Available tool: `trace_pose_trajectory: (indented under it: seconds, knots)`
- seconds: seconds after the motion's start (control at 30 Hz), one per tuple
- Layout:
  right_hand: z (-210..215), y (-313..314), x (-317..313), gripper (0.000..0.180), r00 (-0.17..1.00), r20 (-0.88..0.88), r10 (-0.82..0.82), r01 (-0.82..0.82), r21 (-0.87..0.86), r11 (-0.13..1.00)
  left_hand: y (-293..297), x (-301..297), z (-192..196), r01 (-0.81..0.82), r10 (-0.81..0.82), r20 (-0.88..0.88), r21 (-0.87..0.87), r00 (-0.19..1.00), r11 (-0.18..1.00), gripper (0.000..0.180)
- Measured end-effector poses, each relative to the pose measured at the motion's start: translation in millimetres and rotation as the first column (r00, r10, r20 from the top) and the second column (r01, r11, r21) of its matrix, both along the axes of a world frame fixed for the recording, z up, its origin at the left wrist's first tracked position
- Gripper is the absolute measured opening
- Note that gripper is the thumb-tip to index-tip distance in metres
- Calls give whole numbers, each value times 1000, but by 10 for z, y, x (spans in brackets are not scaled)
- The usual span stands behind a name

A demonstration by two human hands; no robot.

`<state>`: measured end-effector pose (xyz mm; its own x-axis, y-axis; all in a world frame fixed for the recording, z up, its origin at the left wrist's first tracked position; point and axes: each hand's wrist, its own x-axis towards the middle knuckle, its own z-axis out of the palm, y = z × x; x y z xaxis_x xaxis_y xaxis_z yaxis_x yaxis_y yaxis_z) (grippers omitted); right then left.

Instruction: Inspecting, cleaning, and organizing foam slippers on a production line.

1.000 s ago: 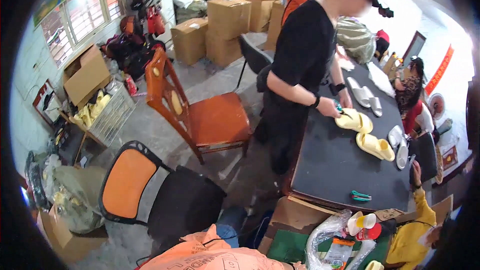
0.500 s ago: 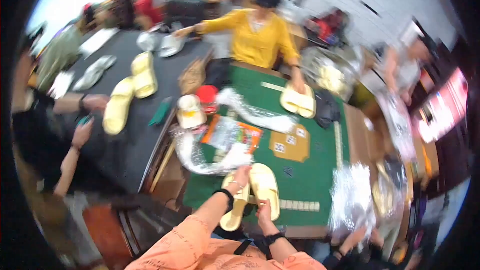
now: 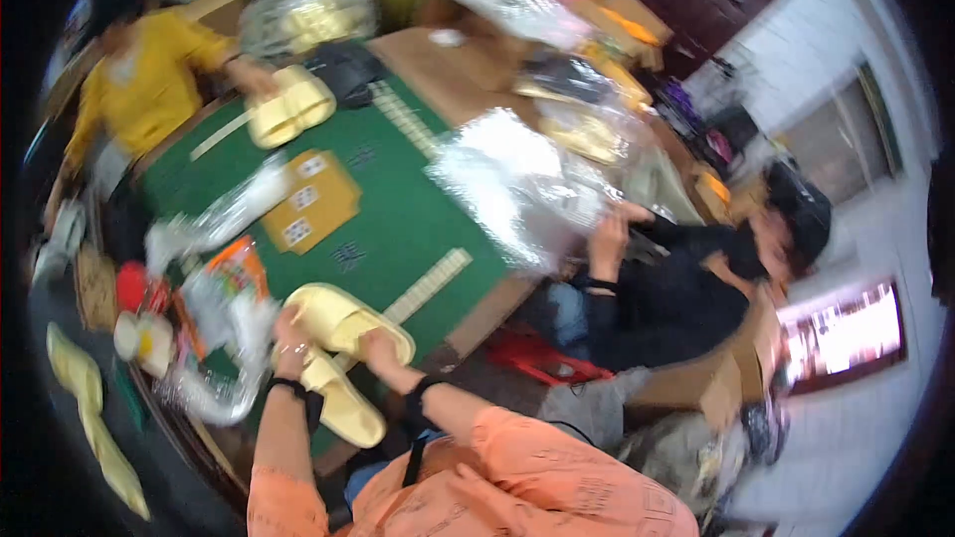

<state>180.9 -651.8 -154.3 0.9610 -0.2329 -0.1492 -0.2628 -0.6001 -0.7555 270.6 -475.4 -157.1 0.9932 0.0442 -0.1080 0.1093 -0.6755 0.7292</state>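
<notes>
Two pale yellow slippers lie at the near edge of the green table (image 3: 398, 224). My left hand (image 3: 289, 335) grips the lower slipper (image 3: 343, 403) near its heel end. My right hand (image 3: 379, 348) rests on the upper slipper (image 3: 343, 316), fingers curled over its edge. Both orange sleeves come in from the bottom, and each wrist wears a dark band. The picture is blurred by motion.
Crumpled clear plastic bags (image 3: 229, 308) lie left of my hands, a larger pile (image 3: 517, 184) to the right. A person in yellow (image 3: 149, 80) holds another slipper pair (image 3: 288, 104) across the table. A person in black (image 3: 686, 288) sits at right. More yellow slippers (image 3: 95, 428) lie at far left.
The view has swung from the room and chairs round to the green table. My hands have stayed on the yellow slippers since half a second ago.
</notes>
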Motion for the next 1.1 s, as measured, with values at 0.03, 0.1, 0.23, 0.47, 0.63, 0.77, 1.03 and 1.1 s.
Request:
trace_pose_trajectory:
  seconds: [0.03,0.1,0.23,0.47,0.63,0.77,1.03,1.1]
  knots:
    - [16,43,82,29,978,-97,-186,195,93,977,6,30,-14,-27,27,10,-52,1000,998,24]
    - [23,108,236,27,968,-120,-220,230,79,970,-42,136,-1,60,-53,76,-97,996,993,18]
    - [-20,269,549,23,931,-295,-213,324,409,853,-62,289,-25,141,-137,-184,11,973,990,23]
    - [610,199,501,28,936,-349,51,297,858,419,236,410,-480,465,-471,-213,-80,856,882,29]
    - [785,259,550,20,953,-276,-126,299,920,252,250,428,-460,-58,-250,-549,-482,798,874,27]
    - [500,243,445,19,957,-287,-50,252,727,639,229,443,-354,51,-272,-494,-415,826,908,23]
    - [662,237,127,19,910,234,-341,287,236,929,27,152,394,218,-239,-25,-323,971,921,18]
    - [794,373,250,19,905,324,-277,224,191,956,19,24,638,259,-289,-74,-275,954,926,18]
